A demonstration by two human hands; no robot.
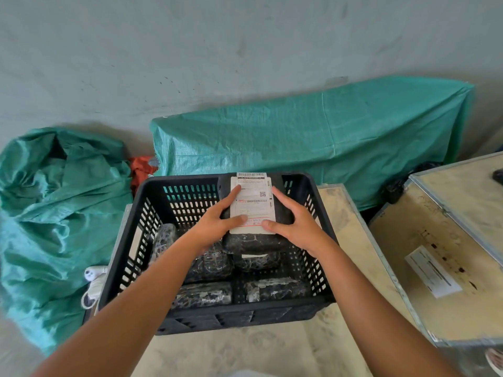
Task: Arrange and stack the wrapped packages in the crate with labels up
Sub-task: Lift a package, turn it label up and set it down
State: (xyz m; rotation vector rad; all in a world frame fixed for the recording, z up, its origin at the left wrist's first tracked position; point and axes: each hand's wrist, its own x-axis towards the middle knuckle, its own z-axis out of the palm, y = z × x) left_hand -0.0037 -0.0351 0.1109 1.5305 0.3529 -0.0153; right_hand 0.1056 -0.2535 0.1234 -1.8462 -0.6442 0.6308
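Note:
A black slotted plastic crate [152, 213] stands on a wooden case in front of me. Both my hands hold one black wrapped package [251, 242] over the crate's far half, its white shipping label [253, 205] facing up. My left hand [217, 223] grips its left side and my right hand [294, 221] grips its right side, thumbs on the label. Several other black wrapped packages lie on the crate floor: one [202, 293] at the near left, one [277, 289] at the near right, one [163, 239] leaning against the left wall.
The crate rests on a dusty plywood case [343, 213]. A second plywood case [446, 268] with a paper label stands to the right. Green woven sacks [54, 202] lie to the left and a green tarp [313, 137] covers something behind, against a grey wall.

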